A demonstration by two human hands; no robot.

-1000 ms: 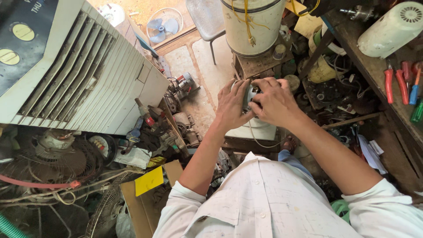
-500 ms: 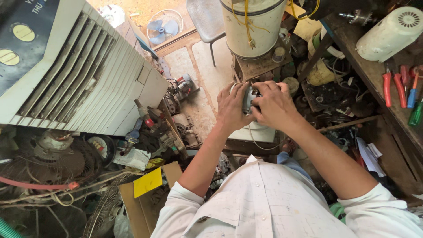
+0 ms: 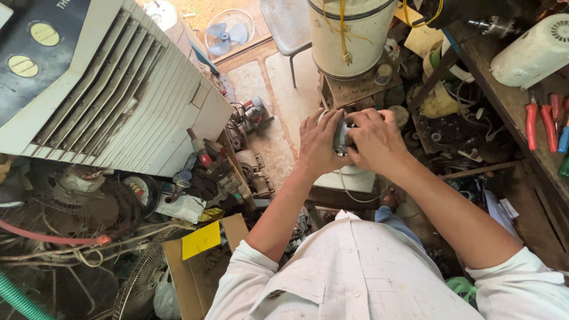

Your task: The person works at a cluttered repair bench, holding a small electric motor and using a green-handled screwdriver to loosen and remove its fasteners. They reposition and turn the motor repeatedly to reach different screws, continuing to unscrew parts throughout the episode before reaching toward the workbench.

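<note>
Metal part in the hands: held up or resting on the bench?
Held up: left hand and right hand clasp the metal part.

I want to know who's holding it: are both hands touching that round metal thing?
Touching. The head view shows the left hand and right hand wrapped around the round metal part.

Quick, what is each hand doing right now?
Left hand: closed on the small round metal part.
Right hand: closed on the same part.

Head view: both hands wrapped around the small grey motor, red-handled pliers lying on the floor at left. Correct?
Not quite. In the head view the red-handled pliers lie on the wooden bench at right, not the floor at left. Both hands, left and right, do wrap the small grey motor.
</note>
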